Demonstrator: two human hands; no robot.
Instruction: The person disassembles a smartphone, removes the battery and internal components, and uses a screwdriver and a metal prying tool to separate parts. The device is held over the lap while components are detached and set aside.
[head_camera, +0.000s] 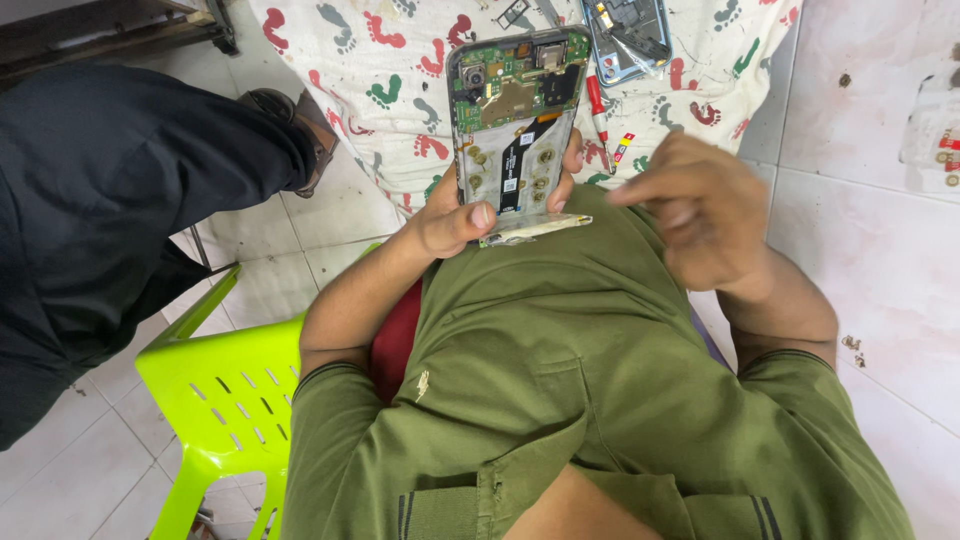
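Two hands work close to the body, above an olive-green shirt (560, 370). One lime-green plastic chair (225, 385) stands at eight o'clock on the pale tiled floor (870, 190), and one other person's dark trouser leg (100, 200) fills nine o'clock, ending in a brown shoe (300, 125).

One opened phone (515, 120), back cover off, sits at twelve o'clock in the left hand (450, 215): the thumb presses its lower edge and the fingers curl behind, only their tips showing at the phone's right side. Its long axis runs nearly six to twelve o'clock, tipped slightly toward one, camera end away from the body, green circuit board uppermost. One pale strip (535, 228) lies across its near end; what it is cannot be made out.

Right hand (700, 205), at one o'clock, is blurred; its fingers are loosely bent with the tips drawn together pointing toward the phone, and I cannot tell whether they pinch anything.

Farther off, a cloth printed with footprints (390, 60) carries one red-handled screwdriver (597, 110) and one second phone frame (628, 35), cut off by the top edge.
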